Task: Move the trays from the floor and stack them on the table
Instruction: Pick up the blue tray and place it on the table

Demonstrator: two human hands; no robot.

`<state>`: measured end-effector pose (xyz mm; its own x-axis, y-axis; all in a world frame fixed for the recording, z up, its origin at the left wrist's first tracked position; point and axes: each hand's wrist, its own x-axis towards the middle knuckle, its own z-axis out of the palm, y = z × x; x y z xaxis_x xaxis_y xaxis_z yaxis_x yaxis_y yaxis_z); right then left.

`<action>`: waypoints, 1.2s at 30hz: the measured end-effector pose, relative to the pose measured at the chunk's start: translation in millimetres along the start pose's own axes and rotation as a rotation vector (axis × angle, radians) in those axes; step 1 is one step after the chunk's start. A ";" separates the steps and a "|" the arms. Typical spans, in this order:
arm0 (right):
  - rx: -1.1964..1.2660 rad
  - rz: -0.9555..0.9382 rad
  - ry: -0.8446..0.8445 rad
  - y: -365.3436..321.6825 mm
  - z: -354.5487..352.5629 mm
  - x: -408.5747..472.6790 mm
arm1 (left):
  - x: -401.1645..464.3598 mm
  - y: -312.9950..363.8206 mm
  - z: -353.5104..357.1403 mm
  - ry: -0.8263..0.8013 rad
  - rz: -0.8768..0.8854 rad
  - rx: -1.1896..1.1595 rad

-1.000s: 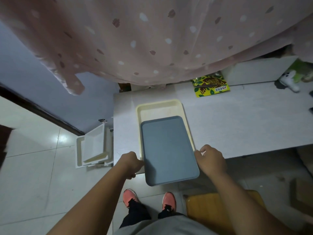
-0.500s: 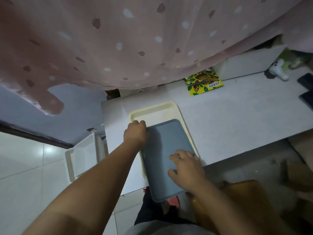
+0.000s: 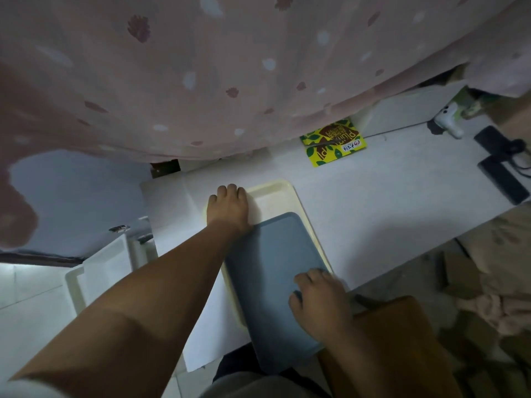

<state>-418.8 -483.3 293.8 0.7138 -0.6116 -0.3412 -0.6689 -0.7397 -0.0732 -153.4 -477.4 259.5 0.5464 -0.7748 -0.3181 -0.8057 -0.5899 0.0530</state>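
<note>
Smooth grey tray (image 3: 270, 271) overlaps cream tray (image 3: 275, 193); both hands flat.

Both hands, left (image 3: 228, 206) and right (image 3: 320, 300), press trays: blue tray (image 3: 270, 271) atop cream tray (image 3: 275, 196).

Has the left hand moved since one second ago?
Yes. The left hand went from the grey tray's near edge to the cream tray's far corner.

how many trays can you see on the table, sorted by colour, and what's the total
Cream tray: 1, lying on the table with the left hand on its far corner.
Blue-grey tray: 1, lying on the cream one and jutting past the table's near edge, with the right hand on it.
Total: 2 trays on the table.
</note>
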 end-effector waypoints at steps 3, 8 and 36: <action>0.045 -0.007 -0.010 -17.5 -4.7 11.3 | 4.3 -0.3 -0.6 0.006 0.016 0.002; 0.142 0.104 -0.037 -8.6 2.8 2.9 | 10.4 0.7 -6.1 -0.039 0.030 0.037; 1.144 1.130 -0.208 33.1 26.7 -5.5 | 23.7 -11.6 -12.0 0.104 0.087 0.009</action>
<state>-450.4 -497.0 268.2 -0.1989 -0.5527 -0.8093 -0.6691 0.6800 -0.2999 -128.3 -491.6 262.8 0.4947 -0.8426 -0.2128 -0.8528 -0.5179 0.0680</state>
